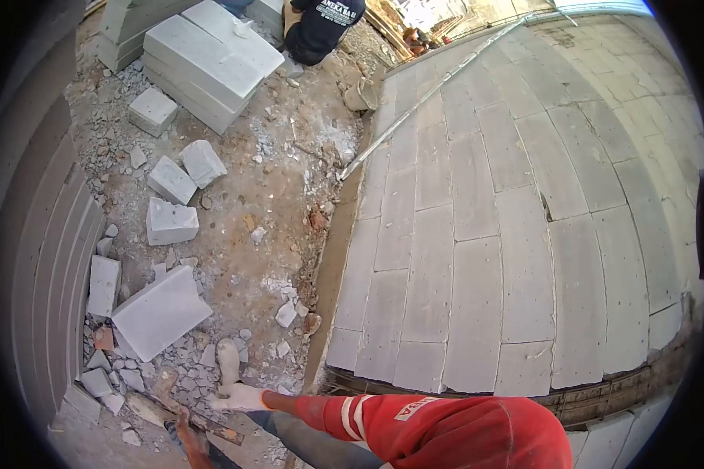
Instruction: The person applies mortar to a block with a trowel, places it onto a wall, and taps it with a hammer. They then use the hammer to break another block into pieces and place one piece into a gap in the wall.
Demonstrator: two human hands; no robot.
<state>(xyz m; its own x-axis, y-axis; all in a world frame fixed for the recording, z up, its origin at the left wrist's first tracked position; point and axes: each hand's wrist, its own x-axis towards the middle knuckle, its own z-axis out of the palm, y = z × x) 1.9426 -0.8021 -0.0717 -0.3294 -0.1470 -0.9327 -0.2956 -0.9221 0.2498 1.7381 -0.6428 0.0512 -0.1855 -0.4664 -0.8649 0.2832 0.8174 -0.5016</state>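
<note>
My right hand (pixel 242 397), in a white glove at the end of a red sleeve, reaches low over the rubble. It lies right at a pale, dust-coated, rounded long shape (pixel 228 362); how its fingers sit I cannot tell. My left hand (pixel 184 428) is bare and closes around a narrow, dusty brown strip (pixel 220 430) that looks like wood. Broken pale chips surround both hands. Just beyond them a large white block with a broken edge (pixel 163 311) lies tilted, beside a smaller upright block (pixel 103 285).
A block wall (pixel 477 273) fills the right side, with a long pale bar (pixel 438 86) leaning across it. Several loose blocks (pixel 172 221) lie ahead, before a large block stack (pixel 211 59). A person in dark clothing (pixel 321 27) crouches beyond. A bucket (pixel 361 95) stands near the wall.
</note>
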